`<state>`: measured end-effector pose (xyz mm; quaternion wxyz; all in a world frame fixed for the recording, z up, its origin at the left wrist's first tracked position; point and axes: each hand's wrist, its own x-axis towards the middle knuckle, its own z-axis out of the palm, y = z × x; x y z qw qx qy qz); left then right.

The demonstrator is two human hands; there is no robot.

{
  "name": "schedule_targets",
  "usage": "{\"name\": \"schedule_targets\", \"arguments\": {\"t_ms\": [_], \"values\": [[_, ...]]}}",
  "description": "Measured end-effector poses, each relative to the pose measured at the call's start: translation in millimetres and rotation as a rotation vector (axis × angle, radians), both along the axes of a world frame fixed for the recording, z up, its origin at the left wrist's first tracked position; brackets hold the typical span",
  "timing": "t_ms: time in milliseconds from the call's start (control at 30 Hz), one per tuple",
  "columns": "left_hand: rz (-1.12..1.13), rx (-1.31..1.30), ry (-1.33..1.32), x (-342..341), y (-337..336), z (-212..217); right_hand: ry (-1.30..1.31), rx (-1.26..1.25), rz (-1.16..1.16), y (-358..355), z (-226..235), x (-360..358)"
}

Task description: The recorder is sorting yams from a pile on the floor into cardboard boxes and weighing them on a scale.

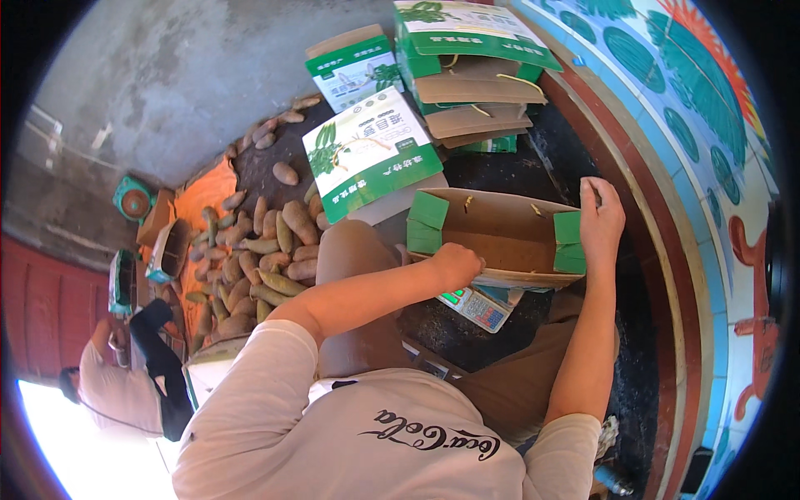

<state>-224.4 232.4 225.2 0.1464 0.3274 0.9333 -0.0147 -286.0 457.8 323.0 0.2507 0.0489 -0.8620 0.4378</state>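
In front of me, between my hands, the open carton (496, 229) stands with its walls up. Its making-up looks well along to me: green end flaps (427, 221) in place, the top not closed, only brown cardboard showing inside. My left forearm crosses over my knee, and my left hand (457, 265) is curled at the near wall; I can't tell whether those fingers pinch the rim. My right forearm reaches almost straight ahead, and my right hand (602, 218) is bent against the carton's right end, its fingertips partly hidden, so I can't tell its grip. Under the near edge peeks a scale (483, 310). Farther off, left, brown and green vegetables (296, 221) lie heaped outside the carton. Beyond are a white-and-green box (367, 150) and stacked boxes (475, 42).
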Motion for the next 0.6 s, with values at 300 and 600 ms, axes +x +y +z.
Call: {"name": "schedule_targets", "arguments": {"t_ms": [300, 600], "values": [[0.199, 0.445, 0.212, 13.3, -36.7, 80.7, -0.026, 0.113, 0.070, -3.3, -3.5, 3.2], [0.690, 0.539, 0.570, 52.5, -187.2, 125.9, -0.017, 0.177, 0.139, -14.9, 7.1, 14.1]]}}
